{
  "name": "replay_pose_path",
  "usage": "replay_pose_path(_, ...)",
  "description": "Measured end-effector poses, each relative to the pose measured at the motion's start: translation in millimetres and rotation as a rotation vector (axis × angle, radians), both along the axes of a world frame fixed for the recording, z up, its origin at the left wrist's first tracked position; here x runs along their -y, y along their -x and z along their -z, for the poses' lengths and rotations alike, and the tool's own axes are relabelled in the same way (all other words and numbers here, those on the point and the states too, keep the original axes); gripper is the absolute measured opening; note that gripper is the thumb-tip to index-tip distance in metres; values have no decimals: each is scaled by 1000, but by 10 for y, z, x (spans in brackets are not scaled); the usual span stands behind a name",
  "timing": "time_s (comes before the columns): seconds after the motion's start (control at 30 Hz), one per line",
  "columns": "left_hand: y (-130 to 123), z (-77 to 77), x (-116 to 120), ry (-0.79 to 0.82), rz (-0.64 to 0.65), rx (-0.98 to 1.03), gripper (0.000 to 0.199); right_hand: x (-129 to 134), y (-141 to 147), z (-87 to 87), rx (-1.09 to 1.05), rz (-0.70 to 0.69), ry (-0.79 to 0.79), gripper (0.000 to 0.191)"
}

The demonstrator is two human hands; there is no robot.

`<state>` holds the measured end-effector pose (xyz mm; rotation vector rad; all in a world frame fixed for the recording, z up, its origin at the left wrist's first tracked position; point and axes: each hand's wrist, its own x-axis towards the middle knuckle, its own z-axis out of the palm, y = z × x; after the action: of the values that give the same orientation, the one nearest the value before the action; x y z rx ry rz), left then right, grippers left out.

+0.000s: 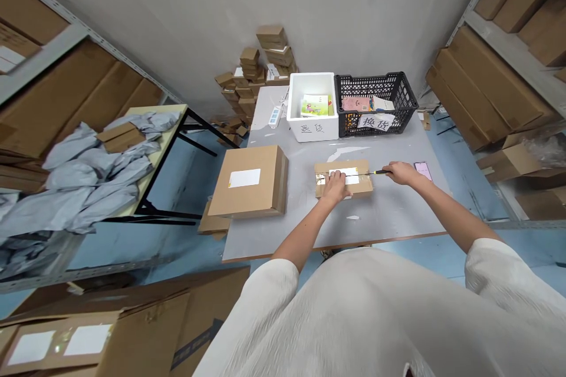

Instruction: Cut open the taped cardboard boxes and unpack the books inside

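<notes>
On the table [398, 212], the box [360, 185] is lying with its long axis running 9 to 3 o'clock. Your left hand [336, 187] is resting nearer, fingers laid flat over its top. From your right hand [399, 172], the box is lying toward 9; that hand is clamping the cutter [381, 172], whose blade is pointing to 9, along that axis. At the box's 11, the bin [327, 134] is showing handwritten 退货; at 1, the crate [400, 123] is bearing 换货. Box label [352, 179]: too small for reading.

A plain grey wall [186, 17] stands at twelve o'clock, shelving [53, 54] at ten, a rack [497, 38] at two, blue floor [168, 241] at eight.
</notes>
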<state>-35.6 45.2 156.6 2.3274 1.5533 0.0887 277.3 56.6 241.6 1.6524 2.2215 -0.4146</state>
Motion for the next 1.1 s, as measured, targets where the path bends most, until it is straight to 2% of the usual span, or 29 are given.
replay_pose_path(0.13, -31, -55, 19, 6, -6, -6, 74, -11, -94, 70, -38, 3, 5, 41)
replay_pose_path(0.33, -38, -128, 65, 3, 31, -59, 68, -13, -179, 138, -104, 7, 5, 39)
replay_pose_path(0.47, -26, -128, 98, -34, 42, -75, 66, -74, -236, 237, -115, 22, 5, 42)
replay_pose_path(0.63, 11, -83, 98, -42, 74, -76, 72, -226, -208, 348, -125, -29, -52, 43)
replay_pose_path(0.73, 67, -70, 87, -40, 71, -98, 72, -300, -150, 348, -201, 23, 57, 39)
replay_pose_path(0.9, 204, -89, 81, -43, 79, -113, 71, -241, -113, 313, -483, 203, 434, 37)
replay_pose_path(1.1, 255, -109, 90, -27, 82, -129, 70, -128, -188, 311, -620, 259, 531, 45)
